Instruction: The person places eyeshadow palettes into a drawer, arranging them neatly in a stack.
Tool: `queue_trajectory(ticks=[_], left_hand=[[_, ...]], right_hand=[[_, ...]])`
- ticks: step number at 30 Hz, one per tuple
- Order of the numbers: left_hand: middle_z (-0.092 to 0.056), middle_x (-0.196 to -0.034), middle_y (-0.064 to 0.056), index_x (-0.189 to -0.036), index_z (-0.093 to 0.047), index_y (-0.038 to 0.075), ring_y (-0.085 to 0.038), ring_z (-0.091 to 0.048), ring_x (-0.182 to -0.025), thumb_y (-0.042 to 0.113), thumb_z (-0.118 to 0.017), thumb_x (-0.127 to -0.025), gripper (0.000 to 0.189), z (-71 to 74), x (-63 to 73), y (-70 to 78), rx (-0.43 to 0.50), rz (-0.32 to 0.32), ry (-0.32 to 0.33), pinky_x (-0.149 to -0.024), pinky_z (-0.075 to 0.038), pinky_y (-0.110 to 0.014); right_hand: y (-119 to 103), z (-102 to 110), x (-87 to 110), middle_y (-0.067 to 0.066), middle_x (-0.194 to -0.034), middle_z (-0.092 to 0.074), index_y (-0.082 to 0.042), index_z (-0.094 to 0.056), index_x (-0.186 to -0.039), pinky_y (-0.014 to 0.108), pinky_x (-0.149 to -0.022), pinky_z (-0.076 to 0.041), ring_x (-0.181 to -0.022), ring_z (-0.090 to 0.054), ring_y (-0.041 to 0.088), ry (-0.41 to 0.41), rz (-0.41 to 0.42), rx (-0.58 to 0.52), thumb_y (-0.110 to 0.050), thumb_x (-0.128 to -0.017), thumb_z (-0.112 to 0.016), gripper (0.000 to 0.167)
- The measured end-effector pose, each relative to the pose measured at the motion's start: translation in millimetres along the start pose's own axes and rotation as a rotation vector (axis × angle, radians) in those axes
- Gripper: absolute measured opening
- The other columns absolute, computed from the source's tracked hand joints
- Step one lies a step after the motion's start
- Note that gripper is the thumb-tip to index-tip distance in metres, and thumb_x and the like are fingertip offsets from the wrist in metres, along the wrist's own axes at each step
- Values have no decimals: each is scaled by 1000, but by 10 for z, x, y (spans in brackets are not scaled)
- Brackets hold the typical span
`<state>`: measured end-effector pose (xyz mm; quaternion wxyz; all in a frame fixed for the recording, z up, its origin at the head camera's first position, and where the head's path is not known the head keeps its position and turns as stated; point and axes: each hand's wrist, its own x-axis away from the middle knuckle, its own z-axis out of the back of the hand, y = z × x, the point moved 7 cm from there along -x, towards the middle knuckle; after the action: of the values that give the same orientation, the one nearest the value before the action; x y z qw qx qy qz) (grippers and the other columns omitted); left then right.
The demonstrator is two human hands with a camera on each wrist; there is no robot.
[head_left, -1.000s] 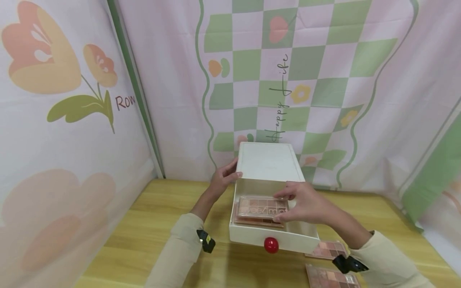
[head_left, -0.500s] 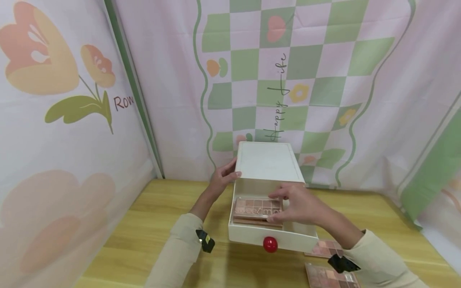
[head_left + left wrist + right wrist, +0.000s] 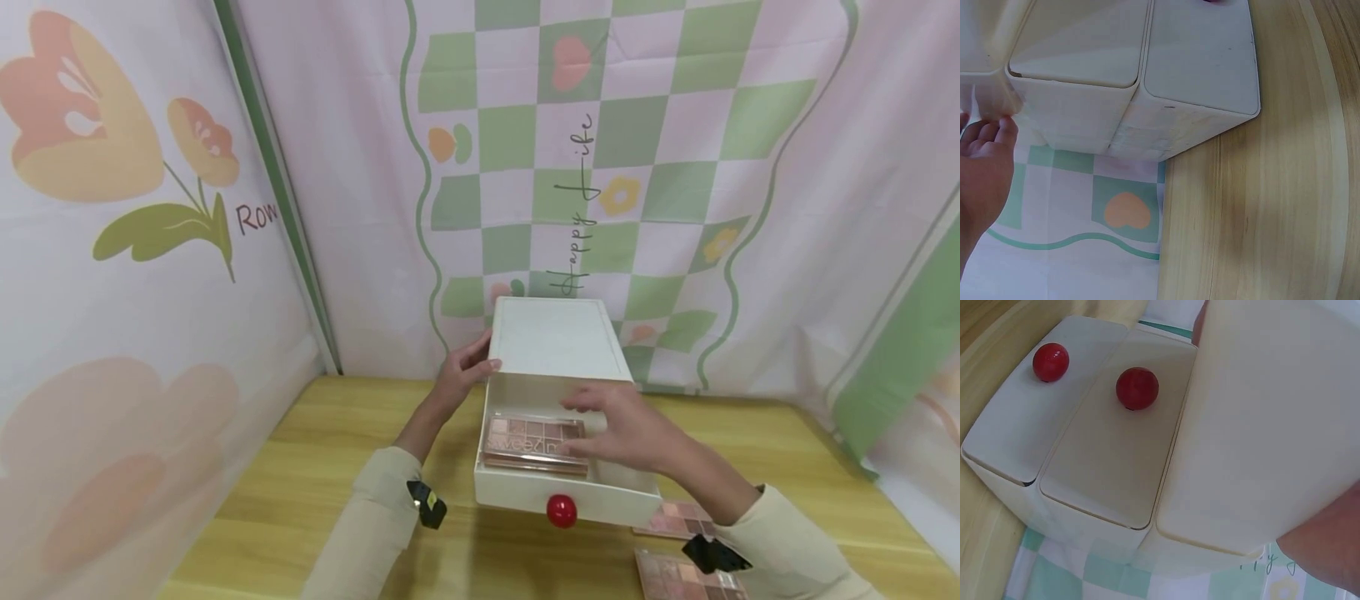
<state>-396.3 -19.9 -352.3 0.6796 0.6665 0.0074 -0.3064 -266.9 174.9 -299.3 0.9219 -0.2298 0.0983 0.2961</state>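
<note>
your left hand (image 3: 459,375) grips the drawer cabinet (image 3: 558,337); by your seemingly released right hand (image 3: 633,429), the eyeshadow palette (image 3: 525,437) looks light, stiff: pinch its edges.

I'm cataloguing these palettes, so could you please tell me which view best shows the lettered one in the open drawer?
The head view: it looks into the open drawer and shows the lettered palette with its colour pans and most of its lettering, though the right grip covers part. Neither wrist view shows any of it.

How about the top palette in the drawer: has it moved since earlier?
Yes, slightly: in the head view, the top palette sits closer to the drawer's left wall.
</note>
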Motion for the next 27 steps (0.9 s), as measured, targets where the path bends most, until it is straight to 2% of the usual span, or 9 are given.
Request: queue_trajectory(ticks=[4, 9, 17, 23, 27], left_hand=[[-36, -163, -21, -157, -33, 2, -38, -41, -149, 15, -56, -94, 68, -2, -1, -16, -2, 3, -5, -122, -41, -42], [-37, -163, -20, -157, -33, 3, -37, -42, -149, 16, -56, -94, 68, -5, 4, -8, 1, 11, -4, -121, -41, -42], [-37, -162, -20, -157, -34, 4, -38, -42, -149, 17, -57, -93, 69, 11, 12, 2, 6, 20, 11, -121, -42, -41], [-37, -163, -19, -157, -35, 4, -37, -42, -148, 17, -57, -93, 69, 16, 13, -12, -1, 24, 16, -121, -41, -42], [-38, -162, -19, -156, -35, 4, -37, -43, -148, 17, -57, -93, 68, 13, 17, -10, -7, 19, 17, -122, -41, -42]], right_hand=[[-23, 83, 62, 8, -109, -78, -3, -73, -118, 40, -85, -63, -96, -72, 22, 82, 94, -20, -27, -82, -83, 44], [-22, 203, 155, 3, -101, -79, -6, -75, -112, 31, -78, -63, -88, -71, 14, 171, 155, -50, -15, -83, -81, 31], [2, 388, 318, 3, -93, -79, -6, -76, -104, 21, -67, -58, -83, -64, -4, 261, 181, -76, -2, -85, -75, 20], [64, 512, 493, 2, -87, -78, -7, -77, -100, 12, -71, -55, -80, -65, -5, 349, 208, -45, 6, -80, -76, 24], [160, 546, 630, -1, -88, -79, -8, -78, -99, 9, -71, -53, -80, -65, -6, 377, 178, -51, 8, -79, -76, 25]])
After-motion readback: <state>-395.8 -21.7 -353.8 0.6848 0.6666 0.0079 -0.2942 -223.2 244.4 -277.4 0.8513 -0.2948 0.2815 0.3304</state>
